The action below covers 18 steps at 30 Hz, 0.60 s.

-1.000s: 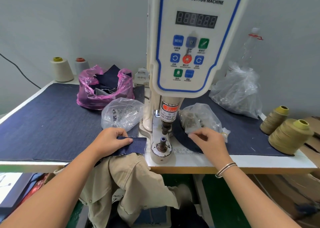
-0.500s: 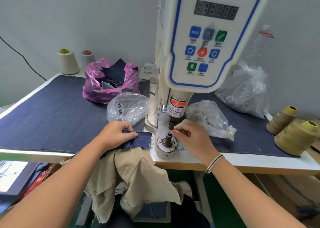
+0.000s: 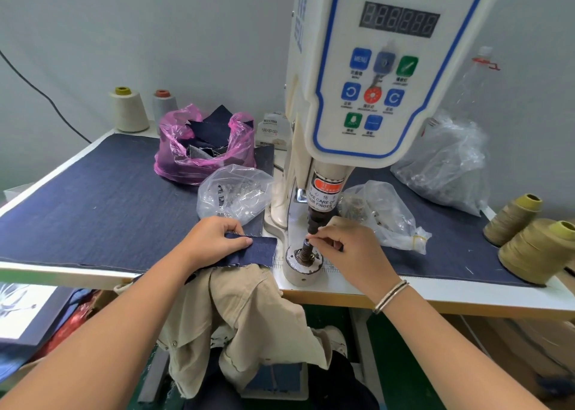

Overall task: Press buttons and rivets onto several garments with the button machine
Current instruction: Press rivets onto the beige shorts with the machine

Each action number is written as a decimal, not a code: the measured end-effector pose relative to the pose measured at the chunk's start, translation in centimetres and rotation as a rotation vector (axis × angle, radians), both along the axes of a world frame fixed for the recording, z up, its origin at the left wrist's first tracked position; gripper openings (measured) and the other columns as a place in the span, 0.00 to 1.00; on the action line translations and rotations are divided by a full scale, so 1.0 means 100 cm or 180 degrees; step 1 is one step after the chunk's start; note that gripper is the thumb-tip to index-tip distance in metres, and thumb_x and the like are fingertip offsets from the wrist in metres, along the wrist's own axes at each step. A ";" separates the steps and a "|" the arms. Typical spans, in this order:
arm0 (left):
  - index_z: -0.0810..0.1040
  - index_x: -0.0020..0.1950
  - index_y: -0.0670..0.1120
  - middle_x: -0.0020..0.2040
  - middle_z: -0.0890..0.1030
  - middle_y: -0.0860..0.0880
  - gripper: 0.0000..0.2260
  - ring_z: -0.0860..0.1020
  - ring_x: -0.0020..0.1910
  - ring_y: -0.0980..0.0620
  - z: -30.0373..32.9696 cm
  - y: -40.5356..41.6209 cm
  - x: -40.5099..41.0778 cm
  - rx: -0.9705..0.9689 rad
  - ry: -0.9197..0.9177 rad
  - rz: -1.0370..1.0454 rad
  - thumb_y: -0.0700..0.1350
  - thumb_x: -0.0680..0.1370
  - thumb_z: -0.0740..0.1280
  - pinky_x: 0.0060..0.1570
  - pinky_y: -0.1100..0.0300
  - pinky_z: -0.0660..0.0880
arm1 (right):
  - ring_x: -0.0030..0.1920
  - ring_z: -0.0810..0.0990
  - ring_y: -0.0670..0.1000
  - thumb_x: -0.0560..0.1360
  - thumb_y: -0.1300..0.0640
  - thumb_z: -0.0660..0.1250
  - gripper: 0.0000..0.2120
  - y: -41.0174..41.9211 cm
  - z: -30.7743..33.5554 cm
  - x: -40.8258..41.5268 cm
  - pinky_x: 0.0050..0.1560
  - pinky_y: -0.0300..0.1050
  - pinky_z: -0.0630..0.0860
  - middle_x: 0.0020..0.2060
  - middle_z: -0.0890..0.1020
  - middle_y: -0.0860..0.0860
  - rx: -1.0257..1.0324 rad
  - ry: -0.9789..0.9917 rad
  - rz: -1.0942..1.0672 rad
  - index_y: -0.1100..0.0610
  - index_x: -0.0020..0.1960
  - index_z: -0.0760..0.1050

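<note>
A white servo button machine (image 3: 357,76) stands on the table (image 3: 435,297), its control panel facing the camera and its dark upper punch (image 3: 314,223) hanging just above the lower die post (image 3: 304,251), which rises from a round metal base (image 3: 303,269) near the table's front edge. The right hand (image 3: 348,247) is at the die: thumb and forefinger are pinched together right at the top of the post, apparently on a small part too tiny to make out, while the other fingers curl in. A metal bangle (image 3: 390,296) circles that wrist. The left hand (image 3: 214,238) lies just left of the base, its fingers curled over a folded strip of dark denim (image 3: 252,252) with the thumb pressed along its top, holding it to the table edge. A beige garment (image 3: 236,322) hangs from under that strip down over the person's lap. A dark blue cloth mat (image 3: 93,204) covers most of the table. Behind the left hand sits a clear plastic bag of small metal fasteners (image 3: 233,193), and behind that a pink plastic bag (image 3: 202,148) stuffed with denim pieces. Another clear bag of hardware (image 3: 382,213) lies just right of the machine, touching the right hand's knuckles, and a larger crumpled clear bag (image 3: 445,163) sits further back. Two olive thread cones (image 3: 535,247) lie at the right edge, and two pale cones (image 3: 129,111) stand at the far left corner.
</note>
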<state>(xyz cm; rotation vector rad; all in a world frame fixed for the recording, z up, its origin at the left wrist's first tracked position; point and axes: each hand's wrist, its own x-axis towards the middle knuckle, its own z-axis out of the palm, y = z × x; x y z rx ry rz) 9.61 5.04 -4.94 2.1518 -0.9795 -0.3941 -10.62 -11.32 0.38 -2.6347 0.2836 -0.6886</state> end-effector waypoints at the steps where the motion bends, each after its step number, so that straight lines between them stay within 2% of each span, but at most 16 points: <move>1: 0.79 0.33 0.51 0.36 0.81 0.53 0.09 0.78 0.38 0.57 0.000 0.000 0.000 -0.0010 -0.0003 -0.0007 0.48 0.72 0.74 0.40 0.63 0.71 | 0.31 0.68 0.38 0.74 0.58 0.71 0.07 0.000 -0.001 0.000 0.35 0.30 0.62 0.31 0.66 0.37 0.0040 -0.0004 -0.0011 0.60 0.49 0.84; 3: 0.79 0.33 0.52 0.36 0.81 0.54 0.09 0.78 0.38 0.57 -0.002 -0.001 0.000 -0.0030 -0.0014 -0.0023 0.47 0.72 0.74 0.40 0.63 0.71 | 0.33 0.70 0.41 0.74 0.57 0.70 0.08 -0.002 -0.004 -0.001 0.36 0.31 0.64 0.32 0.69 0.39 0.0117 0.0027 -0.0023 0.60 0.50 0.83; 7: 0.79 0.33 0.50 0.33 0.80 0.55 0.10 0.76 0.35 0.61 0.004 0.001 -0.002 -0.0190 0.0211 -0.0147 0.44 0.73 0.74 0.39 0.65 0.70 | 0.38 0.77 0.47 0.75 0.60 0.69 0.07 -0.003 -0.010 -0.011 0.38 0.32 0.71 0.38 0.81 0.51 0.0355 -0.0221 -0.0159 0.58 0.52 0.82; 10: 0.80 0.34 0.48 0.31 0.80 0.57 0.09 0.75 0.33 0.63 0.025 0.007 -0.012 -0.0334 0.0595 -0.0519 0.40 0.74 0.73 0.39 0.72 0.70 | 0.38 0.77 0.46 0.74 0.61 0.70 0.05 0.008 -0.011 -0.020 0.39 0.30 0.72 0.37 0.81 0.49 0.0658 -0.0791 -0.0145 0.57 0.48 0.82; 12: 0.80 0.35 0.49 0.32 0.80 0.57 0.09 0.75 0.34 0.64 0.044 0.011 -0.026 -0.0115 0.0683 -0.1037 0.40 0.74 0.73 0.39 0.72 0.70 | 0.41 0.78 0.43 0.75 0.56 0.68 0.04 0.023 -0.010 -0.024 0.42 0.30 0.72 0.39 0.80 0.46 0.0816 -0.0866 0.0025 0.55 0.47 0.81; 14: 0.80 0.37 0.52 0.33 0.80 0.60 0.10 0.75 0.35 0.66 0.063 0.013 -0.042 0.0111 0.0595 -0.1527 0.40 0.75 0.73 0.40 0.73 0.69 | 0.46 0.78 0.40 0.75 0.51 0.65 0.07 0.039 -0.009 -0.025 0.47 0.29 0.72 0.44 0.80 0.43 0.0993 -0.0691 0.0234 0.51 0.51 0.78; 16: 0.80 0.38 0.54 0.35 0.81 0.61 0.10 0.76 0.37 0.66 0.082 0.014 -0.054 0.0128 0.0546 -0.1790 0.40 0.75 0.72 0.42 0.72 0.70 | 0.54 0.76 0.38 0.76 0.50 0.65 0.12 0.051 -0.006 -0.023 0.54 0.30 0.71 0.52 0.80 0.42 0.1436 -0.0141 0.0490 0.46 0.60 0.74; 17: 0.80 0.39 0.54 0.36 0.81 0.60 0.09 0.76 0.37 0.65 0.090 0.014 -0.059 0.0098 0.0525 -0.1854 0.40 0.75 0.72 0.43 0.71 0.70 | 0.54 0.76 0.38 0.78 0.49 0.64 0.14 0.053 -0.004 -0.021 0.55 0.32 0.71 0.53 0.80 0.42 0.1686 0.0186 0.0630 0.44 0.63 0.72; 18: 0.80 0.39 0.53 0.36 0.81 0.59 0.09 0.76 0.37 0.64 0.096 0.013 -0.062 0.0078 0.0486 -0.1886 0.40 0.75 0.72 0.43 0.70 0.71 | 0.51 0.77 0.39 0.79 0.48 0.62 0.12 0.055 -0.004 -0.021 0.52 0.34 0.72 0.50 0.81 0.42 0.1874 0.0437 0.0771 0.42 0.62 0.71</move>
